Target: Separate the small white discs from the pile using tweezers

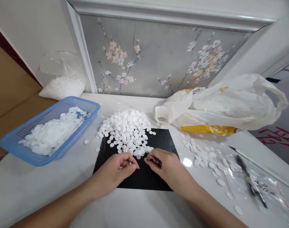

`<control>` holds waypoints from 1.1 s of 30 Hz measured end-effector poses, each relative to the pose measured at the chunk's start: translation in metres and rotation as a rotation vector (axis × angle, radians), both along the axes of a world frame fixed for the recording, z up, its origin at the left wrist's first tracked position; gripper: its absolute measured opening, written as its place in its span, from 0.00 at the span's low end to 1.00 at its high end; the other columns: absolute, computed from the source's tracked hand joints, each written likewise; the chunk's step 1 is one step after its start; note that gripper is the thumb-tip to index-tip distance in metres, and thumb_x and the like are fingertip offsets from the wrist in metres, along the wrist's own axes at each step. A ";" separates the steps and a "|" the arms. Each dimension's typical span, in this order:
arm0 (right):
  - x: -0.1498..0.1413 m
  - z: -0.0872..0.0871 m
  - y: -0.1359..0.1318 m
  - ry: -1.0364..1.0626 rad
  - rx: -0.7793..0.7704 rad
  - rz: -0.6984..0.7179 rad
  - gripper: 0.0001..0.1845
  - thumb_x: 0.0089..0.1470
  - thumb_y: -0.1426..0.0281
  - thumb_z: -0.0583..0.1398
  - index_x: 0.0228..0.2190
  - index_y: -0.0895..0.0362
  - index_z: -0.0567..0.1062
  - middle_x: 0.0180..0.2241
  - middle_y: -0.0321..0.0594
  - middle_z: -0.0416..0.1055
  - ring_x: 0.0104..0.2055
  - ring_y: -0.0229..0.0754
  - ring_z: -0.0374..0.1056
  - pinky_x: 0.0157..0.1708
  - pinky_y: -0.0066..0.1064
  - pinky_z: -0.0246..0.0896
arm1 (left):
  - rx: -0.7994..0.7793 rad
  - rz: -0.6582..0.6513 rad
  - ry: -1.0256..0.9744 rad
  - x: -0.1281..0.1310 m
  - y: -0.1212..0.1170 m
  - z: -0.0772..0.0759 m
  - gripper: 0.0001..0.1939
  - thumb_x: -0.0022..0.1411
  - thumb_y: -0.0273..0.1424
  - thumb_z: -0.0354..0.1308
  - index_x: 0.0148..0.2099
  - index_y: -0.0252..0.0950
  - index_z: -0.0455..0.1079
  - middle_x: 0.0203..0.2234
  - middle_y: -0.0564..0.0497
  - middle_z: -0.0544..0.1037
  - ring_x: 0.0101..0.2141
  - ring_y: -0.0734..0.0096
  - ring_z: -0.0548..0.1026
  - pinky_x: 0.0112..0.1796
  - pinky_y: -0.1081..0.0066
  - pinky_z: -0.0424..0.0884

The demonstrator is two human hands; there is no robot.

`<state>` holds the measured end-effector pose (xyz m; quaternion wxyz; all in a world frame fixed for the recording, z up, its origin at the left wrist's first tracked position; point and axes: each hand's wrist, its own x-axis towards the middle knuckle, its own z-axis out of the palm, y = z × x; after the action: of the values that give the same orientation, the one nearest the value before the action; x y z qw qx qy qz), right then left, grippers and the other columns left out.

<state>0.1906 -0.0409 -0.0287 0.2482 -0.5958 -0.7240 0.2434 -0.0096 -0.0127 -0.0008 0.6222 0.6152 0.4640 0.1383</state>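
Observation:
A heap of small white round discs (130, 126) spills over the back of a black mat (144, 177). Just in front of the heap, my left hand (120, 169) is closed, thumb and fingertips pressed together. Bits of white disc peek out between its curled fingers. Opposite it, a small distance to the right, my right hand (169, 164) grips a small dark brown glossy tool (156, 161), whose kind is mostly hidden by the fingers. The right fingertips are beside a loose disc at the heap's front edge.
A blue basket (87, 103) holding more discs stands left, before a clear bag of white pieces (63, 88). Right lie a white plastic bag (220, 107), scattered discs (203, 155), clear zip bags (232, 177), a black pen (251, 182) and a thin white stick (260, 166).

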 end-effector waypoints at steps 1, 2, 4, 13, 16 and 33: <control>0.000 0.000 0.000 0.023 -0.011 0.004 0.05 0.53 0.74 0.57 0.28 0.54 0.72 0.27 0.36 0.71 0.27 0.39 0.67 0.28 0.29 0.60 | 0.041 -0.024 0.025 0.000 -0.001 0.001 0.11 0.59 0.37 0.52 0.35 0.36 0.71 0.20 0.57 0.63 0.20 0.78 0.55 0.21 0.77 0.49; 0.000 0.001 0.001 0.041 -0.017 0.011 0.05 0.54 0.74 0.57 0.30 0.53 0.73 0.29 0.36 0.72 0.29 0.40 0.68 0.29 0.30 0.61 | 0.068 -0.037 0.046 0.000 -0.002 0.001 0.11 0.60 0.36 0.52 0.35 0.36 0.71 0.21 0.57 0.64 0.21 0.77 0.56 0.22 0.77 0.49; 0.000 0.001 0.001 0.042 -0.019 0.019 0.05 0.55 0.72 0.57 0.30 0.53 0.73 0.30 0.37 0.72 0.30 0.41 0.68 0.30 0.31 0.61 | 0.086 -0.039 0.065 0.000 -0.002 0.002 0.12 0.60 0.36 0.51 0.35 0.36 0.72 0.20 0.56 0.64 0.21 0.77 0.56 0.22 0.76 0.49; -0.001 0.003 0.005 0.030 -0.060 -0.020 0.07 0.53 0.72 0.57 0.23 0.54 0.68 0.24 0.34 0.69 0.25 0.39 0.63 0.26 0.29 0.55 | 0.120 -0.024 0.124 0.003 -0.006 -0.003 0.10 0.57 0.36 0.54 0.38 0.37 0.71 0.15 0.60 0.59 0.20 0.76 0.58 0.24 0.75 0.53; -0.004 0.009 0.000 0.149 -0.143 -0.094 0.07 0.51 0.70 0.58 0.22 0.54 0.68 0.20 0.31 0.63 0.22 0.36 0.58 0.23 0.28 0.51 | 0.091 0.005 0.098 0.004 -0.008 -0.003 0.13 0.58 0.37 0.54 0.42 0.37 0.71 0.15 0.59 0.67 0.21 0.73 0.63 0.27 0.73 0.59; -0.012 0.019 -0.019 1.280 -0.650 -0.333 0.18 0.51 0.55 0.61 0.38 0.55 0.75 0.26 0.33 0.63 0.23 0.32 0.54 0.21 0.24 0.50 | -0.346 0.226 -0.287 0.008 -0.012 0.004 0.08 0.56 0.32 0.60 0.32 0.33 0.66 0.30 0.46 0.81 0.13 0.88 0.45 0.17 0.75 0.39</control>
<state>0.1784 -0.0595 -0.0093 0.4666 -0.4828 -0.2285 0.7049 -0.0013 -0.0252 0.0031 0.7584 0.4178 0.4535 0.2111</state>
